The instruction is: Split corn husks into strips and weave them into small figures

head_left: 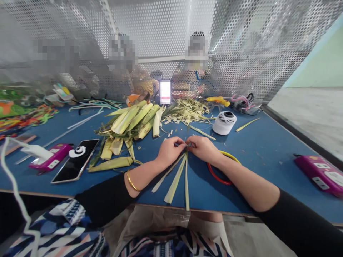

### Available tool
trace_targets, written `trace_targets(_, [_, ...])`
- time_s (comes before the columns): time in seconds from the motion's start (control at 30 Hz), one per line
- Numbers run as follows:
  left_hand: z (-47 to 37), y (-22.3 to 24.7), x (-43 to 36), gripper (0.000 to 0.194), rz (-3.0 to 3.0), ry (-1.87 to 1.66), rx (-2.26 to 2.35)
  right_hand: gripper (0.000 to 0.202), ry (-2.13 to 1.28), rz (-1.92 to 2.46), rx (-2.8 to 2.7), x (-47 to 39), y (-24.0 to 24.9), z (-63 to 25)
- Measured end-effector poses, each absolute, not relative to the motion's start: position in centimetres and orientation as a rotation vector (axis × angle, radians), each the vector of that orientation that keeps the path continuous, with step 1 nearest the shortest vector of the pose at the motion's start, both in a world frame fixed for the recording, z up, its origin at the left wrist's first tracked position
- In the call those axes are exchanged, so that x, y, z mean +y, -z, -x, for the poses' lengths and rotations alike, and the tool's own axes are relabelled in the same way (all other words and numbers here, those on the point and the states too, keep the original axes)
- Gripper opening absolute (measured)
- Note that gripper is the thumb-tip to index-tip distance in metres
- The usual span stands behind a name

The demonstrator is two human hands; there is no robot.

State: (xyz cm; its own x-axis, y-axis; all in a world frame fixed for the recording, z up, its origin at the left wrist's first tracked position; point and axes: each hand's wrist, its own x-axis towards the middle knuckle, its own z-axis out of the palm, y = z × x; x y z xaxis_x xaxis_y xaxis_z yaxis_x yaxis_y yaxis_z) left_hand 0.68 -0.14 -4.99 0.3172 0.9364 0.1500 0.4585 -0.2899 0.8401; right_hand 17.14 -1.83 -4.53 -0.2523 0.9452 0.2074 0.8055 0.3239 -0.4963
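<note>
My left hand and my right hand meet over the blue table, fingertips pinched together. Between them they grip the upper ends of several pale green corn husk strips, which fan out toward the table's near edge. The exact point of hold is small and partly covered by my fingers. A red and yellow ring lies partly under my right forearm. Behind my left hand is a heap of corn husks. Beyond my right hand stands a cone of white thread.
Husk scraps are piled near a perforated screen, with people blurred behind it. At left lie a black phone and a purple power strip; another purple power strip is at right. A yellow-handled tool lies at the back.
</note>
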Motion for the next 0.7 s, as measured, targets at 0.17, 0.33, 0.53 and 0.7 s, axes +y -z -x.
trace_targets(0.17, [-0.9,5.3,0.0,0.007,-1.701,-0.829,1.103,0.026,-0.428,1.617,-2.088,-1.9,4.4,-16.9])
trace_targets(0.33, [-1.0,4.8,-0.1,0.008,-1.541,-0.796,1.064,0.033,-0.511,1.57,-2.095,-1.9,4.2,-17.3])
trace_targets(0.53, [-1.0,4.5,-0.1,0.01,-1.549,-0.72,1.041,0.037,-0.592,1.467,-2.219,-2.1,3.6,-17.7])
trace_targets(0.7, [-1.1,4.3,-0.2,0.012,-1.594,-0.676,1.034,0.039,-0.467,1.51,-2.277,-2.5,2.2,-18.3])
